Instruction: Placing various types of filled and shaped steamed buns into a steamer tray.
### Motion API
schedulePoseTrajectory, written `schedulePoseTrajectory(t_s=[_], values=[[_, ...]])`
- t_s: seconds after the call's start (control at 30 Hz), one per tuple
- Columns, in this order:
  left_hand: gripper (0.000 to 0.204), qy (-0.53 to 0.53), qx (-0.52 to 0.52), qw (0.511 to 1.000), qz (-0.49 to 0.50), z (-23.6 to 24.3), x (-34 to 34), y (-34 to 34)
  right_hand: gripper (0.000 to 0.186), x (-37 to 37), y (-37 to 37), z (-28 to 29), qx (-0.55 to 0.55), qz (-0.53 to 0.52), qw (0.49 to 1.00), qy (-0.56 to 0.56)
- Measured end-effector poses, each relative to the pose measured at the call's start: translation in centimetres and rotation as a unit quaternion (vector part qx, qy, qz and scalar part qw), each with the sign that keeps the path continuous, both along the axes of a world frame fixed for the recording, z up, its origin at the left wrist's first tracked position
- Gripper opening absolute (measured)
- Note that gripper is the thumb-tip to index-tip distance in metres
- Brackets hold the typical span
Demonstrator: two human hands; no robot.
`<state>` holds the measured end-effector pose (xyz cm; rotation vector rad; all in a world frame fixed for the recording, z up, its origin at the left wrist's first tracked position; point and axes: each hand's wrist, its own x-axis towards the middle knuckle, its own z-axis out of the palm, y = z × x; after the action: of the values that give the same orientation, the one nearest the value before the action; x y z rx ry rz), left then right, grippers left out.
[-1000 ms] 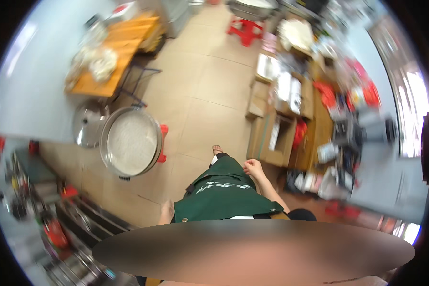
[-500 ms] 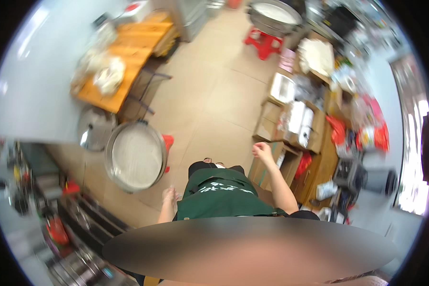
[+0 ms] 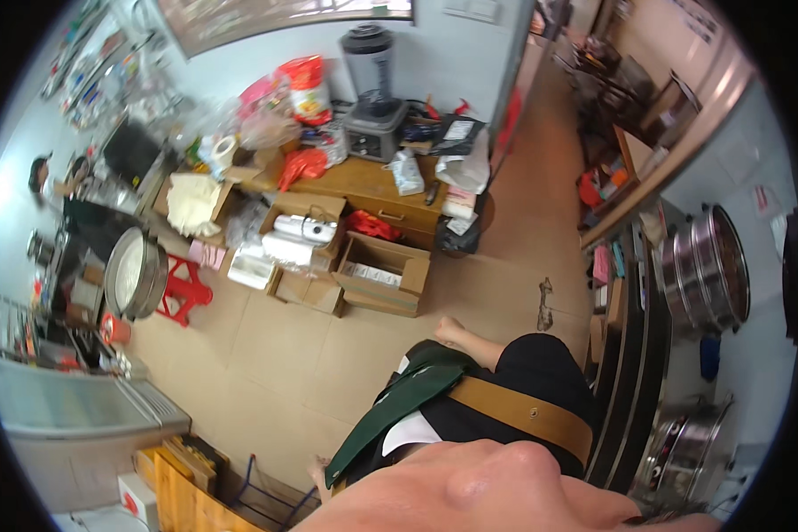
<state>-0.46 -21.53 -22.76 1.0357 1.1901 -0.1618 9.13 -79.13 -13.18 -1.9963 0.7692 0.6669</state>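
Observation:
My right hand (image 3: pixel 449 331) hangs past the front of the dark apron, over the tiled floor. Its fingers are loosely curled, and nothing shows in them. Closest to it stands an open cardboard box (image 3: pixel 388 301) holding small white boxes; the hand is apart from it. My left hand (image 3: pixel 319 469) is mostly hidden at the lower left, beside the green apron (image 3: pixel 399 408). Only a small blurred part of it shows, so its fingers cannot be made out. A blue metal leg frame (image 3: pixel 255 483) is near that hand.
Against the wall, a wooden cabinet (image 3: pixel 377 188) carries a blender (image 3: pixel 371 89) and bags. A large round pan (image 3: pixel 133 273) rests on a red stool (image 3: pixel 184 291). At right are dark shelving (image 3: pixel 625 355) and stacked metal steamers (image 3: pixel 705 270). A doorway opens onto a reddish floor (image 3: pixel 532 168).
The view has swung to the right, bringing the cabinet, doorway and steamers forward. The flour-coloured pan near my left hand has left the view. Neither hand has visibly taken hold of anything.

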Motion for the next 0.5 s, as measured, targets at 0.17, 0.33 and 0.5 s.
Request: schedulePoseTrajectory(t_s=[0.17, 0.33, 0.5], values=[[0.015, -0.095, 0.009, 0.992, -0.080, 2.2, 6.0, -5.3, 0.014, -3.5, -2.2, -1.6, 0.016, -0.025, 0.999, -0.013], [0.017, -0.044, 0.069, 0.970, -0.228, 3.3, 8.0, -15.0, 0.023, -6.5, -6.1, -2.0, -0.052, 0.022, 0.994, -0.097], [0.020, -0.035, 0.083, 0.949, -0.302, 2.8, 6.2, -23.6, 0.023, -13.9, -16.1, -2.1, -0.052, -0.054, 0.993, -0.085]])
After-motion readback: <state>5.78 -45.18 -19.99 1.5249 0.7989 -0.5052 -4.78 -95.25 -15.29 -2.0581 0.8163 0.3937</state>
